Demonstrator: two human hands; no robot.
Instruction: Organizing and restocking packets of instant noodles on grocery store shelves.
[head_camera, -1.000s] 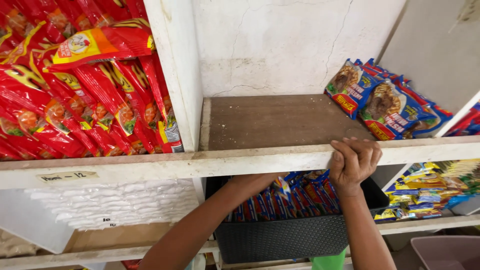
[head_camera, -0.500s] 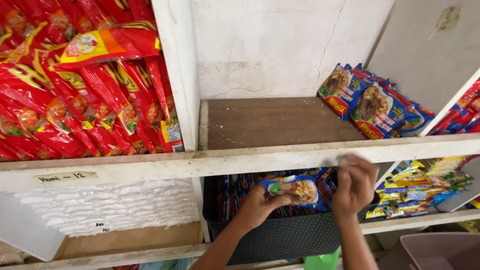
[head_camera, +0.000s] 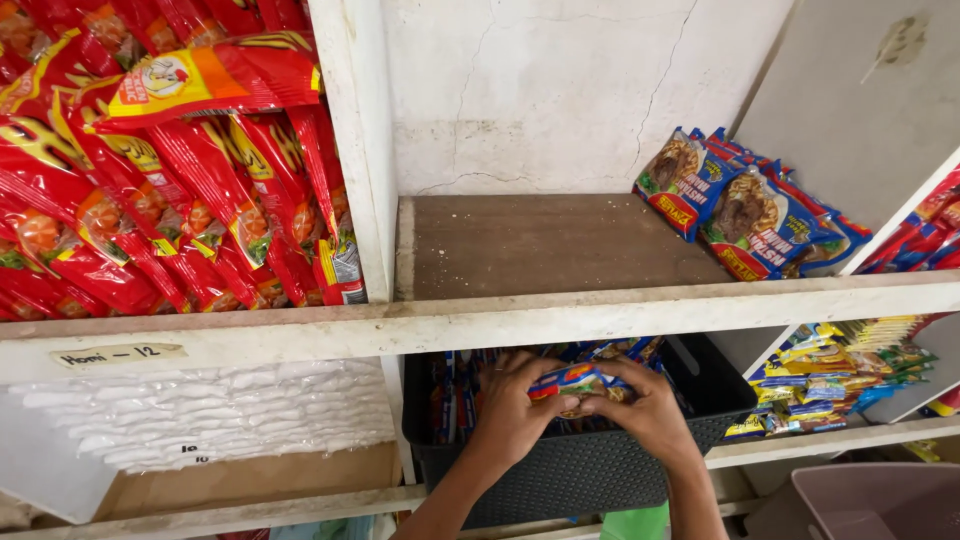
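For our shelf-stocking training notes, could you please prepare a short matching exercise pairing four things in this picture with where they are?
Things:
1. red packets
2. blue noodle packets
3. dark plastic basket
4. blue packet

Places:
A. lower shelf, under both hands
B. upper left compartment, packed full
C. held between left hand and right hand
D. right end of the brown wooden shelf

Pairs: 1-B, 2-D, 3-A, 4-C
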